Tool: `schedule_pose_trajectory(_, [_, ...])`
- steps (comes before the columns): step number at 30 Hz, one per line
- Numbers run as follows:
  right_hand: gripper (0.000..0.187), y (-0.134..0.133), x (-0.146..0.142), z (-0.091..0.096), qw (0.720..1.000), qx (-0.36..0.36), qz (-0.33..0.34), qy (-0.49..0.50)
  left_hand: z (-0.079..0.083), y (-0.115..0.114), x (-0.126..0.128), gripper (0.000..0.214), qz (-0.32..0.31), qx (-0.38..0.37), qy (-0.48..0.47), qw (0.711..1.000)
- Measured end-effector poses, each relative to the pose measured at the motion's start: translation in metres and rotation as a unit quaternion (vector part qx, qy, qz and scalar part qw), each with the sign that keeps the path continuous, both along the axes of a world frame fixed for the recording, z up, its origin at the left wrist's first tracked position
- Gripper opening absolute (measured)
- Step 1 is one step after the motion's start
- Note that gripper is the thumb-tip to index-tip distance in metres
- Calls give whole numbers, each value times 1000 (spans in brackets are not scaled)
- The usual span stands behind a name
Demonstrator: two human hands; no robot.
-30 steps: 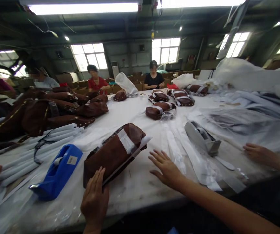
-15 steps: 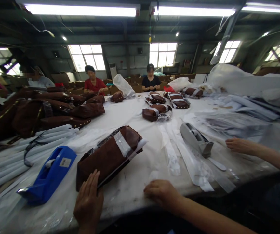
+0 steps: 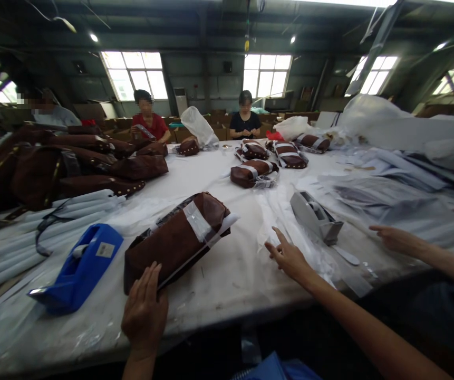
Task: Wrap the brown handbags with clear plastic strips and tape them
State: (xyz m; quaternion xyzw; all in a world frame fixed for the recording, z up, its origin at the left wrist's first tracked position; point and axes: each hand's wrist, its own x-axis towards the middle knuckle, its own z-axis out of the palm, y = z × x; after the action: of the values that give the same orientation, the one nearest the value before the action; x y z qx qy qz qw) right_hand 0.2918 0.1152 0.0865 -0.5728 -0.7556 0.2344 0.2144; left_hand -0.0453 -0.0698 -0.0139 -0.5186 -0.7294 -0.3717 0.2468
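A brown leather bag (image 3: pixel 167 243) lies slanted on the table before me, with a white paper strip and clear tape around its far end. My left hand (image 3: pixel 145 301) rests against the near end of the bag, fingers stretched out and gripping nothing. Over the white plastic strips (image 3: pixel 280 214) to the right is my right hand (image 3: pixel 290 258), open, with fingers apart; whether it touches them I cannot tell. A blue tape dispenser (image 3: pixel 78 266) stands left of the bag. Beyond my right hand sits a grey tape dispenser (image 3: pixel 316 216).
Brown bags (image 3: pixel 72 169) are piled at the left, beside rolled white paper (image 3: pixel 80 219). Several wrapped bags (image 3: pixel 252 172) lie farther back. At the right, a co-worker's hand (image 3: pixel 401 243) is near plastic sheets (image 3: pixel 393 203). Two people sit across the table, another at far left.
My right hand has moved forward and right from the table edge, and its fingers have spread. My left hand stays on the bag. The co-worker's hand at the right now points a finger.
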Motion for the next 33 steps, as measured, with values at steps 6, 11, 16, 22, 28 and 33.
schedule_pose_trajectory(6, [46,29,-37,-18,998,58,27,-21,-4,-1,-2,71,7,10,-23,1000])
schedule_pose_trajectory(11, [34,8,-87,-21,950,29,241,195,-8,-4,-3,69,47,30,-71,996])
schedule_pose_trajectory(16, [22,-8,-94,-13,885,-223,365,184,-6,-4,-2,65,74,30,-86,993])
schedule_pose_trajectory(22, [47,19,-75,-15,986,-88,92,103,-5,-4,-2,65,61,42,-79,994])
schedule_pose_trajectory(28, [62,51,-118,-23,975,-19,133,-175,-1,-4,-1,64,84,39,-90,992])
schedule_pose_trajectory(33, [19,98,-174,-19,953,-7,220,-207,2,-3,0,62,97,36,-81,991])
